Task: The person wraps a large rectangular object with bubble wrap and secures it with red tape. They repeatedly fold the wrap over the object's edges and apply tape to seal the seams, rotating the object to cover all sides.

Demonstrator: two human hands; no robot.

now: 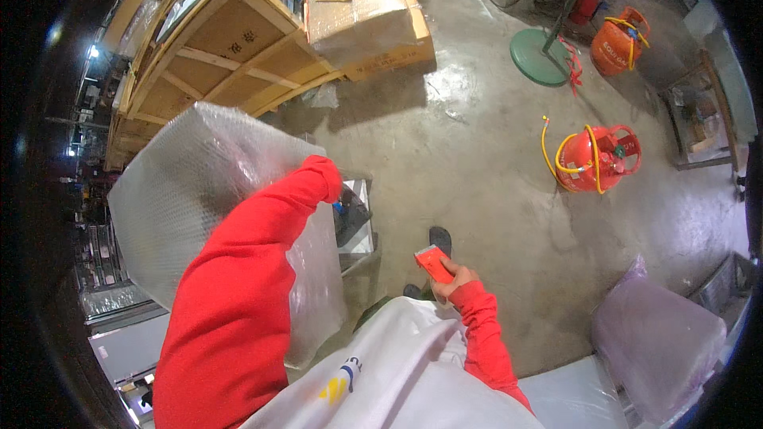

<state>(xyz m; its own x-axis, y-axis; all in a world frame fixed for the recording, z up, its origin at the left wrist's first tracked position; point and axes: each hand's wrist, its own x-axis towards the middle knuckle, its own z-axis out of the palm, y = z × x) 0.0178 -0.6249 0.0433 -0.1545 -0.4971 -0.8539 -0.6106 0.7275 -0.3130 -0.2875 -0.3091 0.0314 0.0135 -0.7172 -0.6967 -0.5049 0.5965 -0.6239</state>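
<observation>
My right hand (455,281) is closed around a small orange-red, flat, box-shaped object (433,264) with a pale end, held in front of my body above the floor. Its exact kind I cannot make out. My left arm, in a red sleeve (238,270), reaches forward across a tall bulky item in clear bubble wrap (183,183). The left hand itself is hidden past the cuff, on the right side of that item. Close to the cuff stands a low white-and-dark thing (358,218), partly covered by the sleeve and the wrap.
Ahead on the left, a wooden crate (230,56) stands beside a wrapped cardboard box (358,12). Red gas cylinder (584,160) with yellow hose and an orange cylinder (618,44) stand to the right, near a green round base (540,57). A wrapped lilac bundle (656,342) lies lower right.
</observation>
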